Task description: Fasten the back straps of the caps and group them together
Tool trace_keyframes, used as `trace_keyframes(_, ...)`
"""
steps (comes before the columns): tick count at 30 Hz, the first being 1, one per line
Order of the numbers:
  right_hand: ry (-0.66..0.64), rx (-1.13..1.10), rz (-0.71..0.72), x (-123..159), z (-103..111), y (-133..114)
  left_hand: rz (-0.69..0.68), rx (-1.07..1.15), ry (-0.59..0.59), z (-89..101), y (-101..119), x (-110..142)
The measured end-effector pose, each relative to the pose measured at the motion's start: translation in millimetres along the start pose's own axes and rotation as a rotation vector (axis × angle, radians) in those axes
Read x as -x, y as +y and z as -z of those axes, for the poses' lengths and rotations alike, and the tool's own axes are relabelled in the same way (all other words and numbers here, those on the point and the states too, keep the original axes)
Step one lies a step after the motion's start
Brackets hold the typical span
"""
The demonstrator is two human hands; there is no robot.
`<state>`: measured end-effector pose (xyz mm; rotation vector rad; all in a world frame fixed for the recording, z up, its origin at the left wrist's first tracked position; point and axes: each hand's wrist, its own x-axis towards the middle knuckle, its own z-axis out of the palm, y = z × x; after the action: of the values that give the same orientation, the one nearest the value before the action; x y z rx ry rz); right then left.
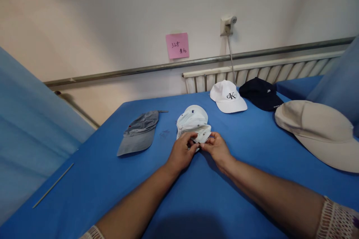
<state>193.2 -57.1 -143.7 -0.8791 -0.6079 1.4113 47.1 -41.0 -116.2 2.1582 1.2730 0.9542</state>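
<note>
Both my arms reach forward over the blue-covered bench [224, 194], forearms bare, converging at the middle. My left hand [181, 152] is curled, fingers pinching the near edge of the pale cap [193, 121]. My right hand [217, 148] mirrors it, thumb and fingers closed on the same edge from the other side. The two hands are nearly touching, cap edge between them.

The pale cap lies flat on the bench directly beyond my fingertips. Soft cloth, rounded crown with seams and a top button, near part folded and creased under my grip.

Left of my left hand: a grey cap [140, 132], flattened, brim pointing toward me, matte fabric. Beyond my right hand: a white cap [227, 97] with a dark logo on the front, crown upright. Just right of it, a dark navy cap [260, 93]. Well right of my right hand: a beige wide-brim hat [316, 130], smooth, broad oval shape.

Far left of my left arm, a thin stick [53, 186] lies on the blue cover. On the wall beyond: a pink note [177, 45] and a ribbed radiator [266, 71].
</note>
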Motion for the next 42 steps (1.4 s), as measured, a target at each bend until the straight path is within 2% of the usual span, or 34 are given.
trace_keyframes(6, -0.042, -0.018, 0.021, 0.6, -1.1, 0.5, 0.061, 0.099, -0.014, 1.6, 6.3, -1.3)
trace_keyframes(13, -0.073, 0.012, 0.025, -0.1, -2.0, -1.3, 0.088, 0.158, -0.017, -3.0, 3.4, -0.6)
trace_keyframes(18, -0.090, 0.046, 0.037, 3.1, -3.8, 2.2, -0.019, 0.028, -0.027, 0.8, 3.4, 0.4)
trace_keyframes(21, -0.168, 0.072, 0.127, 10.3, -4.4, 2.5, -0.104, -0.066, -0.032, 7.3, 7.3, 0.4)
trace_keyframes(24, -0.262, 0.196, 0.225, 15.5, -2.6, 0.3, -0.180, -0.183, -0.031, 14.6, 11.4, 0.4)
trace_keyframes(27, -0.258, 0.344, 0.316, 15.3, 0.8, -2.6, -0.204, -0.268, -0.012, 20.7, 13.4, 0.2)
trace_keyframes(31, -0.113, 0.514, 0.433, 9.8, 5.0, -6.6, -0.154, -0.223, 0.024, 26.2, 11.6, -1.0)
trace_keyframes(33, -0.092, 0.563, 0.479, 5.4, 6.5, -8.9, -0.096, -0.149, 0.041, 27.4, 8.9, -1.4)
trace_keyframes(38, -0.262, 0.566, 0.444, -8.9, 10.9, -12.2, 0.042, 0.041, -0.005, 27.0, 3.7, -2.0)
trace_keyframes(42, -0.310, 0.653, 0.458, -11.8, 14.8, -14.9, 0.129, 0.113, 0.019, 27.5, 4.4, -4.5)
